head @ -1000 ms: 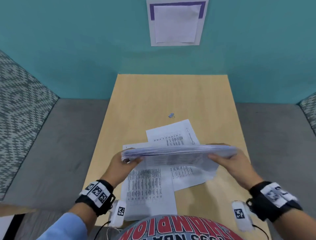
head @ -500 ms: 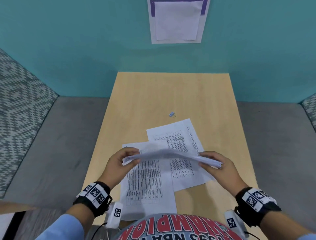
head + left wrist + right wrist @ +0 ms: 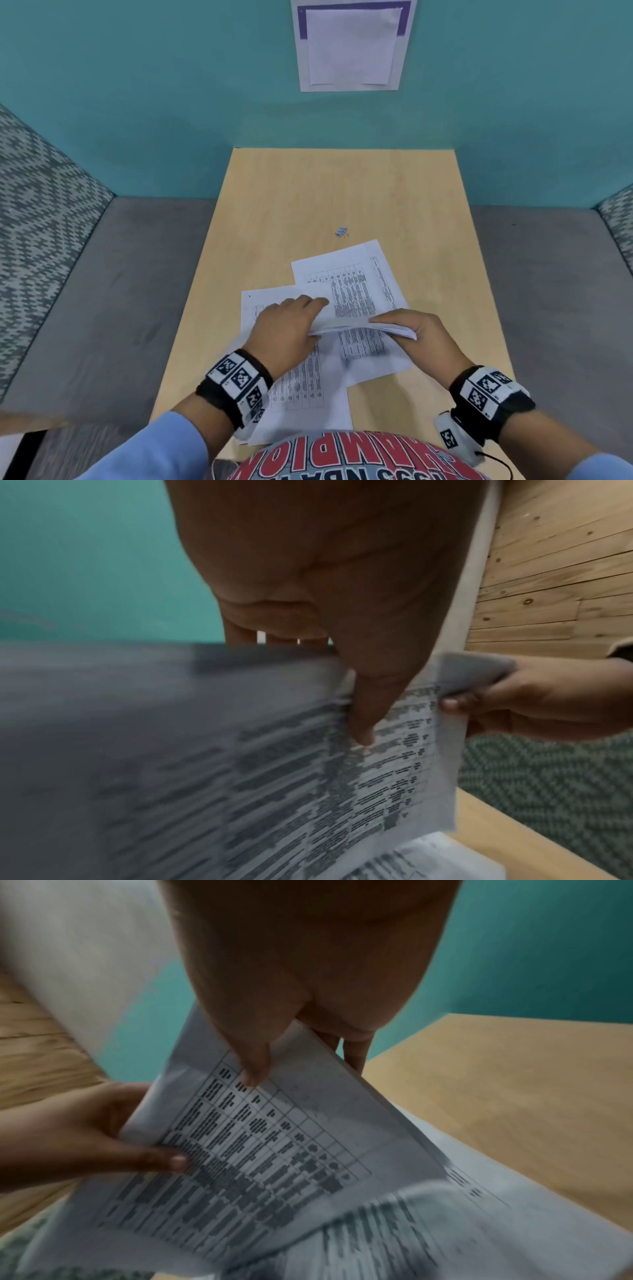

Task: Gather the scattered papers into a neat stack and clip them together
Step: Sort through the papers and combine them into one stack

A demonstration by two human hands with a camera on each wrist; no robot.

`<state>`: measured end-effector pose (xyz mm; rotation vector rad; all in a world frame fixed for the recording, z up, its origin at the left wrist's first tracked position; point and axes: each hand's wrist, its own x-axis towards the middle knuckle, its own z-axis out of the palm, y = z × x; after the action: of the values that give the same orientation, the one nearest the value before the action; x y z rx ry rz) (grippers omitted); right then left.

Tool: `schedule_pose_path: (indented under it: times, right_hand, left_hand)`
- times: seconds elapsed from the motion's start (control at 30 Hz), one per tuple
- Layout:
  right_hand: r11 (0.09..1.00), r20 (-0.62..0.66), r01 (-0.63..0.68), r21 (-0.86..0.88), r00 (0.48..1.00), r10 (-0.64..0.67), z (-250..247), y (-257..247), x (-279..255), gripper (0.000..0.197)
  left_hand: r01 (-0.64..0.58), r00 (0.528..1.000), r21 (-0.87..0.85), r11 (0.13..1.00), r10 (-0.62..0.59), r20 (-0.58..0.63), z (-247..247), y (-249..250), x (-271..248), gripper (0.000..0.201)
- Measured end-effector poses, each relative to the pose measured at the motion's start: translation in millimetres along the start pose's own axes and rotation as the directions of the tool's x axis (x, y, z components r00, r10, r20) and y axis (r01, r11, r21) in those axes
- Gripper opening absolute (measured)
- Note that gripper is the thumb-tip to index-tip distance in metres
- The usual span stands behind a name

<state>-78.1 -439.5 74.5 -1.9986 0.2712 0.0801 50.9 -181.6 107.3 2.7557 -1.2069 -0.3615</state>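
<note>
Sagging between both hands, a thin stack of white printed sheets (image 3: 359,329) hangs low over two loose table-printed white pages (image 3: 356,284) on the light wooden counter (image 3: 308,192). Left hand (image 3: 284,329) and right hand (image 3: 424,332) each pinch an end, thumb on top. A small silvery binder clip (image 3: 341,232) lies just beyond the pages.

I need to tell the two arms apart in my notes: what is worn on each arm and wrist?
Both arms wear light blue sleeves. Each wrist carries a black band with white tags bearing black square-pattern markers: left band, right band. A small white tagged unit with a thin black cable hangs below the right band.
</note>
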Motion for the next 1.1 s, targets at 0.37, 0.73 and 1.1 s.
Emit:
schedule_pose_path:
  times: [0.37,0.73,1.1]
  right_hand:
    - [0.995,-0.212,-0.103,-0.004,0.972,0.1,41.1,-37.2,27.0,0.019]
    - [0.63,0.068,-0.425,-0.651,0.793,0.605,162.2,20.3,55.1,0.129]
    - [0.892,0.105,-0.431,-0.139,0.889,0.446,172.5,19.2,44.9,0.007]
  left_hand:
    - [0.281,0.959,-0.068,0.957,-0.279,0.04,-26.8,-53.5,-50.0,0.015]
    - [0.66,0.668,-0.438,0.61,-0.743,-0.029,-47.8,-146.3,-172.5,0.054]
    - [0.669,0.656,-0.511,0.54,-0.752,0.063,-28.6,-177.3,-191.1,0.047]
